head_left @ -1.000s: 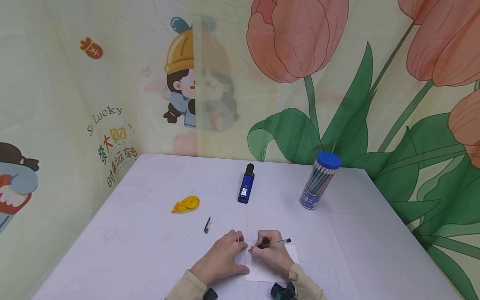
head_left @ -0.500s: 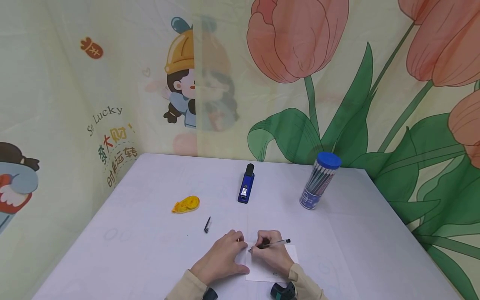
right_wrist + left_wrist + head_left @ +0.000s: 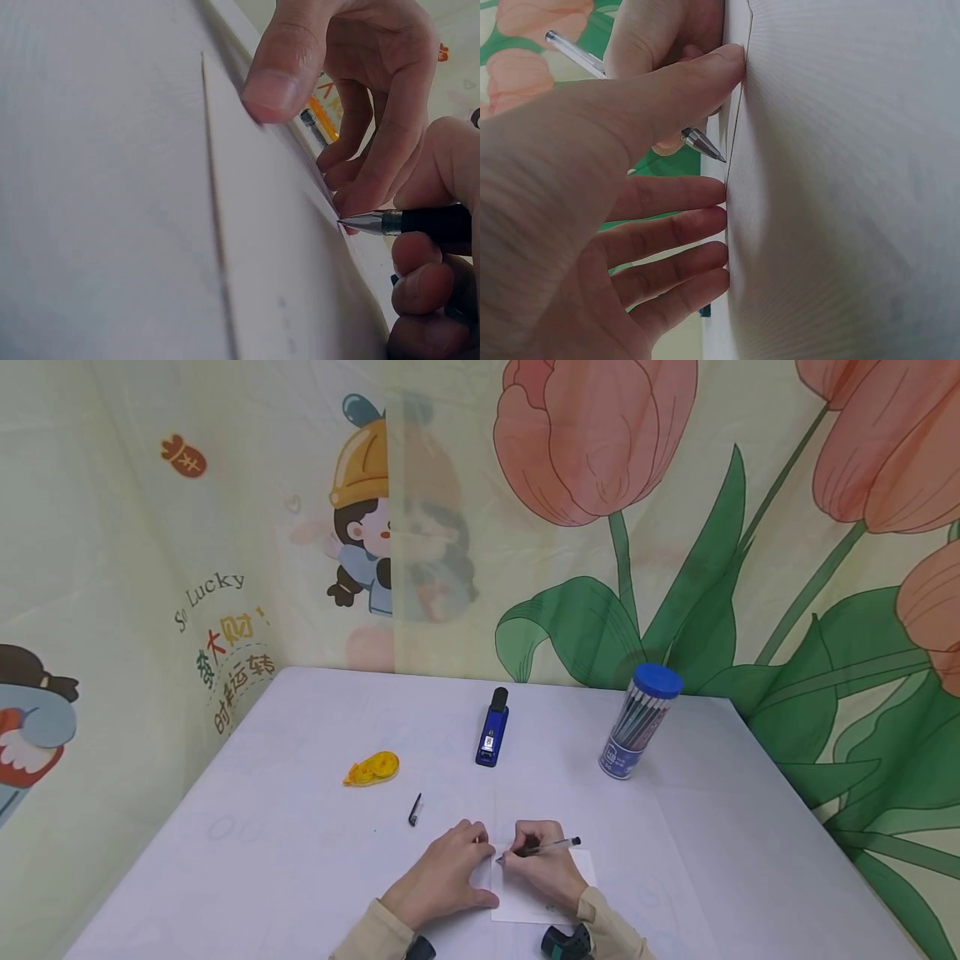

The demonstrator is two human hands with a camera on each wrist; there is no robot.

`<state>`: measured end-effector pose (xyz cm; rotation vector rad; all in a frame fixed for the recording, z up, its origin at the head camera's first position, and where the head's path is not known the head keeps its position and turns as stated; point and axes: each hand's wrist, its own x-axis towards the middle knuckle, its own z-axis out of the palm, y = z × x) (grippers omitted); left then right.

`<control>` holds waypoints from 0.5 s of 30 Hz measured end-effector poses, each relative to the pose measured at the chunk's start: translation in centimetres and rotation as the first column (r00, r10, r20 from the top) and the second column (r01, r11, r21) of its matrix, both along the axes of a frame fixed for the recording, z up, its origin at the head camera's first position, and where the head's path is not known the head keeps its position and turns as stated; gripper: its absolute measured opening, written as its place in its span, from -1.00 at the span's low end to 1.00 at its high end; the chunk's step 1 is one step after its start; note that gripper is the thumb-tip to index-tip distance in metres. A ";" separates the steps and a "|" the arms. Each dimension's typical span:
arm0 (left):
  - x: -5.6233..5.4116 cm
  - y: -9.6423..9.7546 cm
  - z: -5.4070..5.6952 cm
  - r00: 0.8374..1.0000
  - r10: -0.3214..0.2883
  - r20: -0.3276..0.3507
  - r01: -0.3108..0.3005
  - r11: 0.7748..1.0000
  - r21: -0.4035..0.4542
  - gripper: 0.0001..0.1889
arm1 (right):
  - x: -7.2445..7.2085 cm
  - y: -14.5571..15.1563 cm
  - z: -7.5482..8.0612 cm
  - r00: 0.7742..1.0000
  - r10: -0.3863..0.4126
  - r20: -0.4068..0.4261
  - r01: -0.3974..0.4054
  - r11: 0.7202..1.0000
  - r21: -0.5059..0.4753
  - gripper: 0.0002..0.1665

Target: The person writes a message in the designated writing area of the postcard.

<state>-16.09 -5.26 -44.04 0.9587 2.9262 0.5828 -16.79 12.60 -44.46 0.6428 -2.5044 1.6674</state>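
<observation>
Pale cloth [image 3: 262, 410] with pink tulips [image 3: 596, 435] and cartoon figures [image 3: 360, 547] hangs behind a white table [image 3: 720, 843].

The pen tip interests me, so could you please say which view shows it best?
The right wrist view, where the pen tip appears largest and unobstructed, near the edge of the paper. The left wrist view shows it smaller; the head view shows it tiny, by the right hand.
</observation>
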 end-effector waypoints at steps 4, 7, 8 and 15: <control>0.0 0.0 0.0 1.000 0.000 0.003 0.000 1.000 -0.001 -0.42 | 0.0 0.0 0.1 1.000 -0.003 0.003 0.003 1.000 0.006 -0.77; 0.0 0.0 0.0 1.000 0.000 0.004 0.000 1.000 -0.003 -0.42 | 0.1 0.0 0.2 1.000 -0.007 0.013 0.007 1.000 0.015 -0.78; -0.1 0.0 0.0 1.000 0.000 0.003 0.000 1.000 -0.002 -0.42 | 0.1 0.0 0.2 1.000 -0.009 0.016 0.009 1.000 0.018 -0.78; 0.0 -0.1 0.1 1.000 0.001 0.004 -0.001 1.000 -0.003 -0.42 | -1.0 0.4 -1.9 0.999 -0.042 0.019 0.042 0.999 0.018 -0.76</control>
